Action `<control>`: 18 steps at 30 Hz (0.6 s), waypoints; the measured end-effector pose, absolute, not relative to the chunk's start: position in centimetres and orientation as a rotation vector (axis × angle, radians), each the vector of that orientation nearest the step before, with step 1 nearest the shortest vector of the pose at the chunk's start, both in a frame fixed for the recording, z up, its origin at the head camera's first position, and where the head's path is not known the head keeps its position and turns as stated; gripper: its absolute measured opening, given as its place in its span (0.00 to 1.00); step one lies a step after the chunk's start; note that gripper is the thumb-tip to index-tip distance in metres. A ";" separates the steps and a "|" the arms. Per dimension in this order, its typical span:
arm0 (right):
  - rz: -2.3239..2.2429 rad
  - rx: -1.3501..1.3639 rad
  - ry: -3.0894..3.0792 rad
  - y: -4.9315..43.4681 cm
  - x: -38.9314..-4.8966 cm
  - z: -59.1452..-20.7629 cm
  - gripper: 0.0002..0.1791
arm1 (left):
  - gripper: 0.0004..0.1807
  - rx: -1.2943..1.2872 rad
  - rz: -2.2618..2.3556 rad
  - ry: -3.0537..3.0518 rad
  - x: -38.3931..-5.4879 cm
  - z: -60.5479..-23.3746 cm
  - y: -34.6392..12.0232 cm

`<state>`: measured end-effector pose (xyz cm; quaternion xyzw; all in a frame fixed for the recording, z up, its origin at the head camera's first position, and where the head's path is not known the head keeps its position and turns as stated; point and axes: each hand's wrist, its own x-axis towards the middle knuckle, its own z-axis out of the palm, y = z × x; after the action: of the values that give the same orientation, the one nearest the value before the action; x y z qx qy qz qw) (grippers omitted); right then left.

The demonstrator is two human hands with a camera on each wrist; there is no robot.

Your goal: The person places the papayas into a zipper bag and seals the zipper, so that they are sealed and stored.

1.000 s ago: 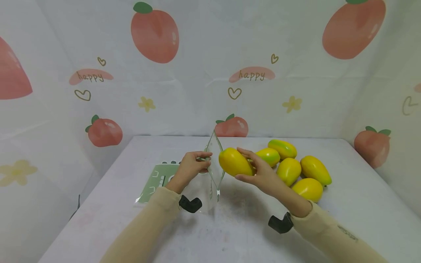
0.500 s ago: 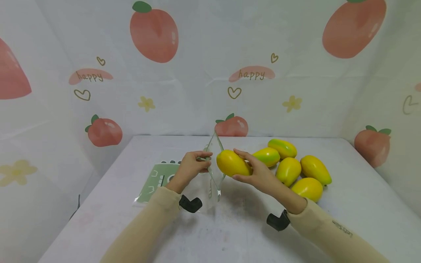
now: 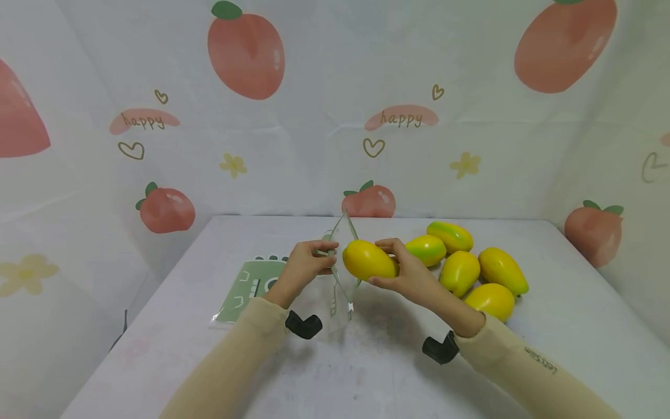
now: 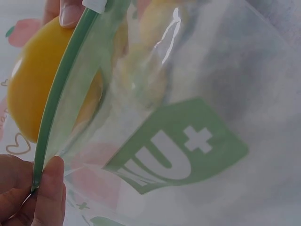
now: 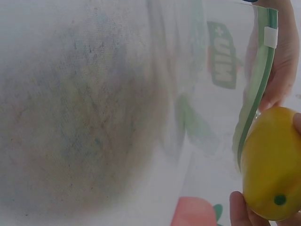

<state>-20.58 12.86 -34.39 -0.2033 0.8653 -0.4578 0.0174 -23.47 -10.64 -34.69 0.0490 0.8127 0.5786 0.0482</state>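
My left hand pinches the rim of a clear zip bag with green print, a green zip edge and a white slider. The bag hangs upright, its mouth spread apart and facing right. With fingers and thumb, my right hand grips a yellow mango right at that mouth. In the left wrist view the zip edge crosses in front of the mango, whose lower right part shows through the clear plastic. The right wrist view has the mango beside the green edge; whether they touch I cannot tell.
Several more yellow mangoes, some with green patches, lie grouped to the right of my right hand. Flat on the white table, at the left, is a green printed bag, partly behind my left forearm. A fruit-patterned cloth hangs behind.
My right hand has carried the mango slightly left, closer into the bag's mouth. The bag's top corner has shifted a little right. My left hand has stayed in place.
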 end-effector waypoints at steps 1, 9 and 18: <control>-1.426 -0.627 2.686 12.9 -20.6 -34.4 0.36 | 0.20 0.150 1.768 2.473 -23.5 -34.7 -10.6; -1.401 -0.642 2.717 12.8 -20.7 -34.3 0.36 | 0.19 0.155 1.804 2.433 -23.3 -34.5 -10.6; -1.407 -0.668 2.755 12.9 -21.1 -34.6 0.34 | 0.19 0.155 1.801 2.453 -23.3 -34.3 -10.5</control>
<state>-21.13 12.86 -34.61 -0.2111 0.8705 -0.4446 -0.0115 -23.30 -10.48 -34.27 0.0509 0.8041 0.5905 0.0473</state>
